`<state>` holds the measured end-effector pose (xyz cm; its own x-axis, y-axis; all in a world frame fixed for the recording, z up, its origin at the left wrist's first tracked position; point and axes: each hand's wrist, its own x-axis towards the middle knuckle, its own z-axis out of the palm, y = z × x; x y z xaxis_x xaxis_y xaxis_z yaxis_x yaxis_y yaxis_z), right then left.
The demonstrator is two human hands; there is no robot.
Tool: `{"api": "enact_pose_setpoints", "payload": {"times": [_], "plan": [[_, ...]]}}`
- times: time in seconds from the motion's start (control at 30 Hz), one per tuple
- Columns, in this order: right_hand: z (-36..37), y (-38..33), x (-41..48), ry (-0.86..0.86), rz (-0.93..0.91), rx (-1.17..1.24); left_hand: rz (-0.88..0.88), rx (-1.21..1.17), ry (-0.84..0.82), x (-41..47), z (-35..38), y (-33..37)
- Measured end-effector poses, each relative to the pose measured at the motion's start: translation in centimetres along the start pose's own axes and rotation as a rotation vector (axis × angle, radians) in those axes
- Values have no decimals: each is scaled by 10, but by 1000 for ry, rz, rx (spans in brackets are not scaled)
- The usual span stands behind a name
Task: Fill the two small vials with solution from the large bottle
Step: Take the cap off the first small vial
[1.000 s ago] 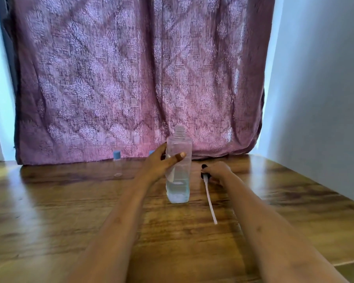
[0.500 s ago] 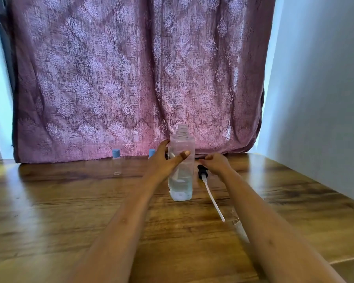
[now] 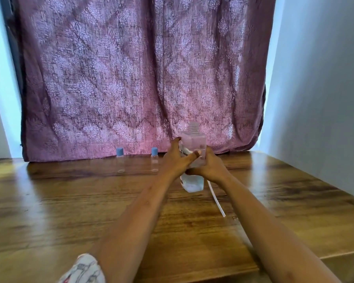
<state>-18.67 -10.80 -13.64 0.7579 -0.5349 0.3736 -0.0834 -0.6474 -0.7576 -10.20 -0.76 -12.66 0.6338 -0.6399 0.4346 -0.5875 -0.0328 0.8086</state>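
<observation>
Presently both hands clasp the large bottle (image 3: 193,144): left hand (image 3: 177,160) at nine o'clock, right hand (image 3: 211,167) at three, newly arrived from the pump tube (image 3: 216,198). Bottle uncapped, upright on table (image 3: 70,201).

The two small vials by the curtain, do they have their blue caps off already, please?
No, the left vial and the right vial both carry blue caps.

A patterned mauve curtain (image 3: 131,78) hung behind the far edge of the wooden tabletop (image 3: 49,211). A pale wall (image 3: 325,88) stood at right.
</observation>
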Motion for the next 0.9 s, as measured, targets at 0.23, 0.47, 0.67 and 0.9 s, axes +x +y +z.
{"api": "enact_pose_setpoints", "payload": {"times": [0.23,0.47,0.67,0.9], "plan": [[1,-18,-12,287,10,50,-73,-135,-67,2,-33,-18],[61,-96,-5,318,-417,149,-245,-29,273,7,-118,-70],[129,-54,65,85,108,26,-181,175,199,-3,-114,-77],[152,-27,101,76,347,37,-178,289,119,10,-102,-86]]}}
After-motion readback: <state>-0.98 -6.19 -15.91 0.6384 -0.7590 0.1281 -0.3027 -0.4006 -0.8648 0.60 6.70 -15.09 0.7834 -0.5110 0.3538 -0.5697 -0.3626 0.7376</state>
